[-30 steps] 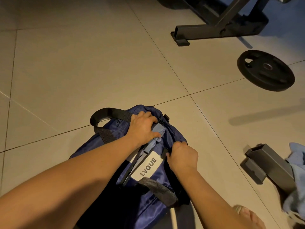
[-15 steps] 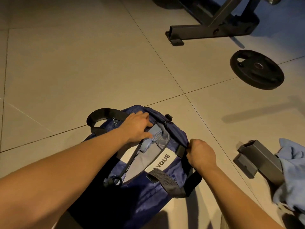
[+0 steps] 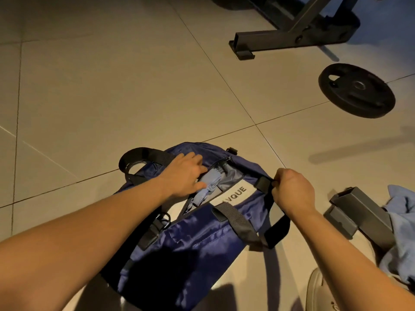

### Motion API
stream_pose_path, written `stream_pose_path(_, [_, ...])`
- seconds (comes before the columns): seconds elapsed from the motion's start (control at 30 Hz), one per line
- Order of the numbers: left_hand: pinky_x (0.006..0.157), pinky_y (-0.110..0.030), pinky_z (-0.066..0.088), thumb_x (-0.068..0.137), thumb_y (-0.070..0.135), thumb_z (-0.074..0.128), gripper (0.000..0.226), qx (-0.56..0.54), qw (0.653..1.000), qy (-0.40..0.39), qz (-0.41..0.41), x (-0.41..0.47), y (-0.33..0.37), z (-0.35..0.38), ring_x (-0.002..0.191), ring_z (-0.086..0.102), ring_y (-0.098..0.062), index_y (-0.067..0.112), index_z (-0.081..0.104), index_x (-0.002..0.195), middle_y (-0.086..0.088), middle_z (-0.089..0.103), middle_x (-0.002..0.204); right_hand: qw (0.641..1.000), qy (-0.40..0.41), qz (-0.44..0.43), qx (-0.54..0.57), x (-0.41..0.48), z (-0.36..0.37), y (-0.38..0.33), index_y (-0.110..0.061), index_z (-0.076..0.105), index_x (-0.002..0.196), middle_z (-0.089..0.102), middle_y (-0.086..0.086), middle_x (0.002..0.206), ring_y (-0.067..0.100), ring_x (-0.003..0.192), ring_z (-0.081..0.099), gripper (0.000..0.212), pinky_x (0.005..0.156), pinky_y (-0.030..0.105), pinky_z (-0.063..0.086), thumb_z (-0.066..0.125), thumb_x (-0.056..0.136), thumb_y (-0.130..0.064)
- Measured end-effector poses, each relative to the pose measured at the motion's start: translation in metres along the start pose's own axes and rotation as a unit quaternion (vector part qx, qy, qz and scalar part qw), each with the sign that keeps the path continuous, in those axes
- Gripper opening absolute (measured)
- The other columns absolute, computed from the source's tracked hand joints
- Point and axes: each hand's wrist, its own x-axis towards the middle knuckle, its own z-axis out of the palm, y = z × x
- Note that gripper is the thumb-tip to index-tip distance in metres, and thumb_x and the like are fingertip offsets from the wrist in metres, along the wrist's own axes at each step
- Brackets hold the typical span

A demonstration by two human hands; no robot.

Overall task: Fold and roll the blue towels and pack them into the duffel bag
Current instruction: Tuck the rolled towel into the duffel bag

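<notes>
Loosely, left hand [image 3: 183, 176] rests on towel [image 3: 207, 188]; right hand [image 3: 292, 189] grips duffel strap [image 3: 262, 184].

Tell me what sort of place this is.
Probably a gym or home workout room: a black weight plate lies on the tiled floor, a dark metal equipment frame stands beyond it, and a duffel bag holds a blue towel.

towel [image 3: 207, 188] in duffel bag [image 3: 197, 239] | weight plate [image 3: 357, 90] behind-right
</notes>
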Motion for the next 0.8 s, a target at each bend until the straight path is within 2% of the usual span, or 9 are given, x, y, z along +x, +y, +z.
stream_pose_path(0.07, [0.099, -0.042, 0.035, 0.093, 0.059, 0.058, 0.06, -0.055, 0.998, 0.012, -0.009, -0.002, -0.006, 0.0, 0.123, 0.044, -0.025, 0.025, 0.056, 0.142, -0.003, 0.052, 0.13, 1.0, 0.01, -0.027, 0.013, 0.006, 0.005, 0.006, -0.009, 0.061, 0.088, 0.054, 0.007, 0.081, 0.031, 0.068, 0.045, 0.001, 0.053, 0.031, 0.03, 0.06, 0.088, -0.009])
stream_pose_path(0.2, [0.1, -0.039, 0.036, 0.093, 0.051, 0.064, 0.049, -0.167, 0.985, 0.03, -0.032, -0.008, -0.002, -0.003, 0.126, 0.046, -0.021, 0.025, 0.064, 0.135, 0.002, 0.056, 0.134, 0.992, -0.116, -0.038, -0.031, -0.003, 0.017, 0.008, -0.01, 0.062, 0.093, 0.064, 0.012, 0.094, 0.03, 0.072, 0.05, 0.01, 0.058, 0.031, 0.039, 0.061, 0.086, -0.015])
stream_pose_path(0.27, [0.097, -0.039, 0.037, 0.09, 0.054, 0.066, 0.045, -0.163, 0.986, 0.024, -0.032, -0.017, 0.003, -0.009, 0.123, 0.047, -0.02, 0.026, 0.069, 0.126, 0.003, 0.057, 0.128, 0.995, -0.049, -0.077, -0.043, -0.016, 0.017, -0.005, -0.007, 0.062, 0.095, 0.059, 0.012, 0.095, 0.032, 0.077, 0.054, 0.016, 0.06, 0.032, 0.038, 0.064, 0.083, -0.018])
stream_pose_path(0.37, [0.091, -0.038, 0.044, 0.087, 0.056, 0.069, 0.031, -0.186, 0.981, 0.007, -0.053, -0.046, 0.018, -0.021, 0.104, 0.051, -0.017, 0.028, 0.073, 0.101, 0.007, 0.057, 0.103, 0.966, 0.049, -0.254, -0.012, -0.045, 0.014, -0.04, -0.01, 0.062, 0.095, 0.056, 0.01, 0.094, 0.032, 0.083, 0.056, 0.019, 0.066, 0.037, 0.043, 0.064, 0.078, -0.018])
stream_pose_path(0.47, [0.078, -0.036, 0.052, 0.088, 0.054, 0.069, 0.029, -0.268, 0.959, -0.039, -0.077, -0.087, 0.046, -0.029, 0.081, 0.059, -0.01, 0.026, 0.077, 0.085, 0.008, 0.065, 0.083, 0.906, -0.105, -0.409, 0.015, -0.072, 0.022, -0.063, -0.018, 0.061, 0.106, 0.061, 0.004, 0.102, 0.027, 0.098, 0.055, 0.028, 0.087, 0.04, 0.044, 0.046, 0.083, -0.023])
stream_pose_path(0.53, [0.07, -0.033, 0.049, 0.087, 0.065, 0.062, 0.042, -0.303, 0.946, -0.096, -0.064, -0.112, 0.07, -0.033, 0.071, 0.061, -0.01, 0.026, 0.079, 0.084, 0.006, 0.069, 0.074, 0.876, -0.198, -0.434, -0.07, -0.079, 0.032, -0.058, -0.022, 0.062, 0.115, 0.066, 0.004, 0.109, 0.025, 0.11, 0.055, 0.039, 0.106, 0.042, 0.035, 0.035, 0.088, -0.033])
stream_pose_path(0.63, [0.068, -0.03, 0.029, 0.085, 0.081, 0.048, 0.067, -0.239, 0.964, -0.119, -0.017, -0.14, 0.102, -0.028, 0.068, 0.05, -0.012, 0.019, 0.068, 0.071, 0.001, 0.056, 0.061, 0.859, -0.238, -0.415, -0.182, -0.082, 0.035, -0.031, -0.023, 0.065, 0.115, 0.069, 0.006, 0.115, 0.026, 0.115, 0.056, 0.049, 0.116, 0.045, 0.024, 0.024, 0.097, -0.042])
stream_pose_path(0.7, [0.074, -0.034, 0.025, 0.081, 0.085, 0.043, 0.066, -0.178, 0.979, -0.103, 0.011, -0.156, 0.116, -0.017, 0.078, 0.047, -0.014, 0.021, 0.057, 0.073, 0.005, 0.053, 0.07, 0.861, -0.259, -0.398, -0.181, -0.085, 0.031, -0.015, -0.025, 0.065, 0.117, 0.069, 0.003, 0.118, 0.025, 0.115, 0.055, 0.05, 0.115, 0.046, 0.024, 0.024, 0.097, -0.045])
stream_pose_path(0.8, [0.092, -0.039, 0.032, 0.085, 0.07, 0.045, 0.049, -0.145, 0.986, -0.063, 0.044, -0.176, 0.128, 0.006, 0.096, 0.051, -0.019, 0.027, 0.062, 0.101, 0.006, 0.06, 0.093, 0.861, -0.282, -0.392, -0.162, -0.096, 0.027, -0.002, -0.031, 0.058, 0.13, 0.067, 0.0, 0.121, 0.026, 0.116, 0.054, 0.054, 0.112, 0.048, 0.027, 0.037, 0.084, -0.048])
